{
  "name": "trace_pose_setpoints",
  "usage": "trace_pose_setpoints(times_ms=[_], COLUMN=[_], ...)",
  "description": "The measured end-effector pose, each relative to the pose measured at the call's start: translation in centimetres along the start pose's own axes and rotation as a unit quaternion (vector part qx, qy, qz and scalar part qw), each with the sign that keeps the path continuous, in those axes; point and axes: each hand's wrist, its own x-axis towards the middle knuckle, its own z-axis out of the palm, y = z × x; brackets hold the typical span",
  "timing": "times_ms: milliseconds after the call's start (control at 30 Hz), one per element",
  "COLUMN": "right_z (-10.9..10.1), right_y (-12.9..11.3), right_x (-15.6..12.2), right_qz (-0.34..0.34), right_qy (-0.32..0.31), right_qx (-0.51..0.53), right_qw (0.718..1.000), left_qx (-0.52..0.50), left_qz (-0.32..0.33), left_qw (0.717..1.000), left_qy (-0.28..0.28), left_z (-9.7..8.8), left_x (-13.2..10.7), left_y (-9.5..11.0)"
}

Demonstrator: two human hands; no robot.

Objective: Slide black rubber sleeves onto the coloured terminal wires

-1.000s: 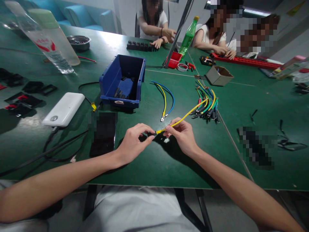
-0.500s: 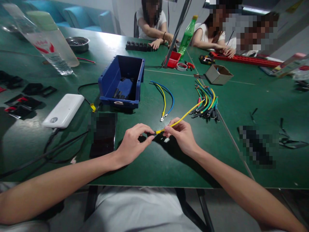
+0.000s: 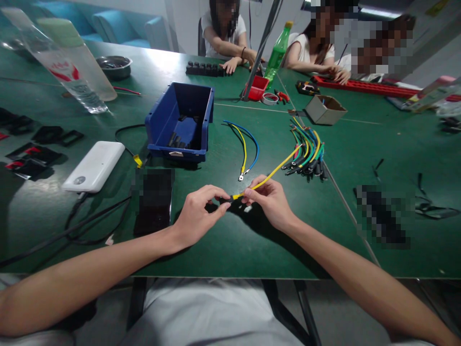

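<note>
My right hand (image 3: 272, 202) pinches a yellow wire (image 3: 277, 169) near its end, just above the green table (image 3: 230, 250). My left hand (image 3: 198, 214) pinches a small black sleeve (image 3: 226, 198) at that wire's tip. The two sets of fingertips almost touch. The wire runs back to the right, towards a bundle of coloured wires with black-sleeved ends (image 3: 306, 154). A yellow wire and a blue wire with bare metal lugs (image 3: 247, 149) lie just beyond my hands.
A blue bin (image 3: 180, 120) holding black sleeves stands behind my left hand. A white power bank (image 3: 94, 166), black cables and a dark phone (image 3: 153, 199) lie at the left. A cardboard box (image 3: 326, 109), red tray (image 3: 260, 88) and green bottle (image 3: 278, 54) stand farther back, where other people work.
My hands have drawn slightly closer together along the yellow wire. Otherwise only the view has shifted a little.
</note>
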Motion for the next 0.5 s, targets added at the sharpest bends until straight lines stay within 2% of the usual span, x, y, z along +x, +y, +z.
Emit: trace_pose_setpoints(times_ms=[200, 500], right_z=[-0.14, -0.06], right_y=[0.30, 0.46], right_x=[-0.13, -0.58], right_qz=[0.012, 0.061], right_qy=[-0.016, -0.083], right_qx=[0.021, 0.068], right_qw=[1.000, 0.992], left_qx=[-0.005, -0.042], left_qz=[0.005, 0.026], left_qw=[1.000, 0.998], left_qy=[-0.001, 0.034], left_z=[0.06, 0.07], left_x=[0.02, -0.15], left_y=[-0.18, 0.00])
